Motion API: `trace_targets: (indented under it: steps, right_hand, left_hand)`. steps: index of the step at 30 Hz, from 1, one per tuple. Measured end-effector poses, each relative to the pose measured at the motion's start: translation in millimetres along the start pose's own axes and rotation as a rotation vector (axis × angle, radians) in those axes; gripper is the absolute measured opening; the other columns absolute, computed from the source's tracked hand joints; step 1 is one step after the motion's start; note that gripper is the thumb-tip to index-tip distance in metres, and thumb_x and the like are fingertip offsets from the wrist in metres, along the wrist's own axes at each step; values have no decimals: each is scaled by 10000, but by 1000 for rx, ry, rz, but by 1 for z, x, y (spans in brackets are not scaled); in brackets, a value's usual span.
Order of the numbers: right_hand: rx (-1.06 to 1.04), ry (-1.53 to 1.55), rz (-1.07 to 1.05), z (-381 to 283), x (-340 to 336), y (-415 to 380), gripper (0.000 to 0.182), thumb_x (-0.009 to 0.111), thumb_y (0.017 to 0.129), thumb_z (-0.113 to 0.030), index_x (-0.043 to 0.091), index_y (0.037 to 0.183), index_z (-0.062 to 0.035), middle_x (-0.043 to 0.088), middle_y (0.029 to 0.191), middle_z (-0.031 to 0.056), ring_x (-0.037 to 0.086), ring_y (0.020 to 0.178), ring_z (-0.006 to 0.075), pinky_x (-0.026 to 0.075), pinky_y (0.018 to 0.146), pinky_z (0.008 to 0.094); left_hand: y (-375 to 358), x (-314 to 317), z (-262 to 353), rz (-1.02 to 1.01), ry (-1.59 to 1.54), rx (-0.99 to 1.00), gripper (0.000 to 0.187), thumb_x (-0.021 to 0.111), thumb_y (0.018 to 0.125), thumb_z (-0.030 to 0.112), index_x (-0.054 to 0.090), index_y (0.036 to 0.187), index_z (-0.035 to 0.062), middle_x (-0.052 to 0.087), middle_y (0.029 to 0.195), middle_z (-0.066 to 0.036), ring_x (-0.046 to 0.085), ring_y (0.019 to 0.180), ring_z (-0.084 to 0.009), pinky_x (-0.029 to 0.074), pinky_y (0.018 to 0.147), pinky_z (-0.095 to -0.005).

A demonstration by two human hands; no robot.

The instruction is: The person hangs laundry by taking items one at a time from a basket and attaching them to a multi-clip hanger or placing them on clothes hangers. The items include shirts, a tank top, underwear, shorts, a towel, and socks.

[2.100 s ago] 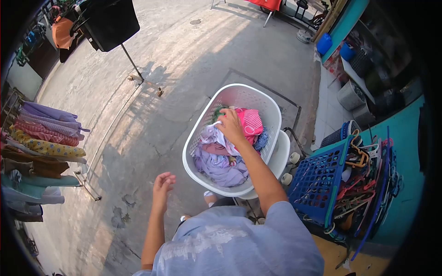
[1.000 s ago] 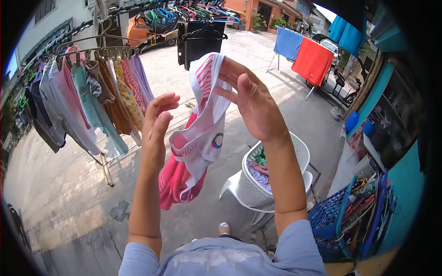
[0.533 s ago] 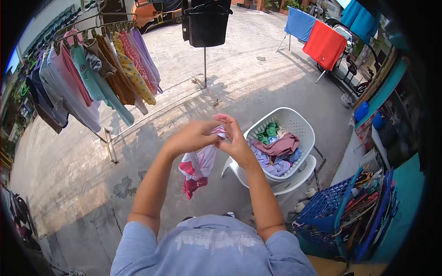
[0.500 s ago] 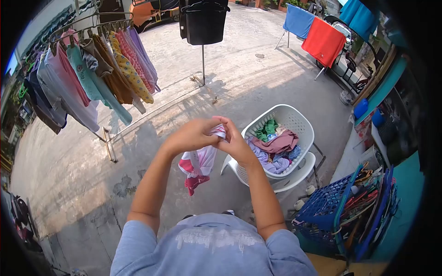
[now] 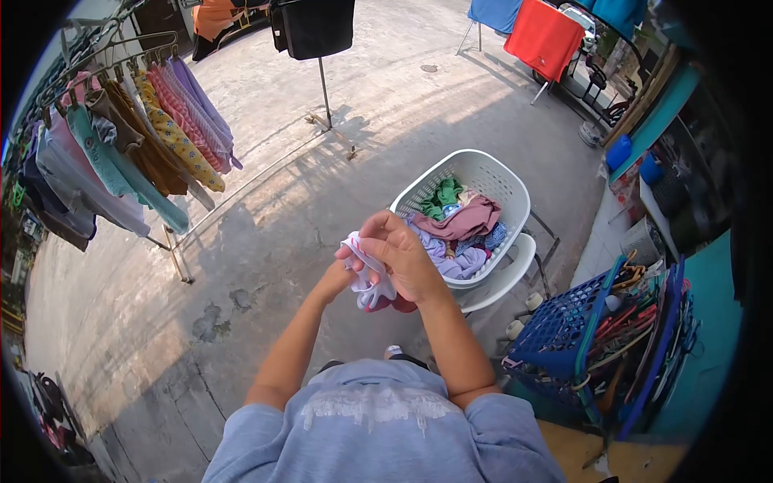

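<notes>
A small white and pink garment (image 5: 372, 278) is bunched up in front of my chest, its darker pink part hanging lowest. My left hand (image 5: 338, 274) is on its left side, with the fingers inside or behind the cloth. On the right, my right hand (image 5: 400, 256) is closed on the upper part of the cloth, fingers curled. Just beyond my right hand stands a white laundry basket (image 5: 515, 187) on a white chair (image 5: 515, 274), holding crumpled green, mauve and lavender clothes (image 5: 463, 221).
Clothes hang on a rack (image 5: 173, 233) at the left. A black cloth (image 5: 318, 28) hangs on a stand ahead, and a red towel (image 5: 546, 39) at the upper right. A blue crate (image 5: 560, 322) with many hangers (image 5: 636, 322) is at the lower right.
Both hands have come lower and closer to my body. The garment is now gathered up between them instead of hanging below. The view has shifted, so the basket and rack appear further left.
</notes>
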State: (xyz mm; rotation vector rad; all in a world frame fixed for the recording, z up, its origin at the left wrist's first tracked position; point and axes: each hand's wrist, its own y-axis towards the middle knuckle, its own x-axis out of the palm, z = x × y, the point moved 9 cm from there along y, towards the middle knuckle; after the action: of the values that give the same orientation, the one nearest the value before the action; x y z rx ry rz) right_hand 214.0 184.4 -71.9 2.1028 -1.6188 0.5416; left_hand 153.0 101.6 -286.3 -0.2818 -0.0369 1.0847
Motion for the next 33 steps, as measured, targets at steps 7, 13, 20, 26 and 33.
trace_targets:
  steps: [7,13,20,26,33]
  right_hand:
    - [-104,-534,526,-12,-118,-50,318,541,843,-18,465,1152,-24,652,878,107,579,753,92,432,587,190]
    - [-37,-269,656,27,-186,-105,506,577,807,-20,382,1273,-42,616,922,96,548,680,107,427,495,223]
    - [-133,-122,687,16,-187,-143,445,623,779,-46,436,1183,-54,540,856,32,511,692,70,414,549,202]
    - [486,-1252,818,84,-229,-216,593,683,676,-192,467,1206,-36,602,954,151,593,861,304,471,766,362]
    - [897,-1259,327,220,-253,-235,317,652,706,-375,690,852,-97,662,807,71,623,729,200,480,674,342]
  left_hand:
    - [-13,-9,-22,-211,-321,-269,227,507,750,146,537,966,82,573,849,-22,547,869,-145,421,819,-310]
    - [-26,-28,0,-236,-578,-172,174,559,786,220,527,912,104,579,860,-25,533,801,-122,407,786,-268]
    - [-57,31,0,-331,-1050,-328,331,459,903,270,504,1112,18,601,1051,-137,624,873,-219,513,821,-421]
    - [-110,52,-189,-508,-614,-885,377,541,868,116,432,1199,-31,586,1092,-146,599,939,-224,497,834,-313]
    - [-94,5,-165,-216,-910,-587,416,556,845,19,359,1211,37,564,1064,-117,591,940,-199,510,822,-315]
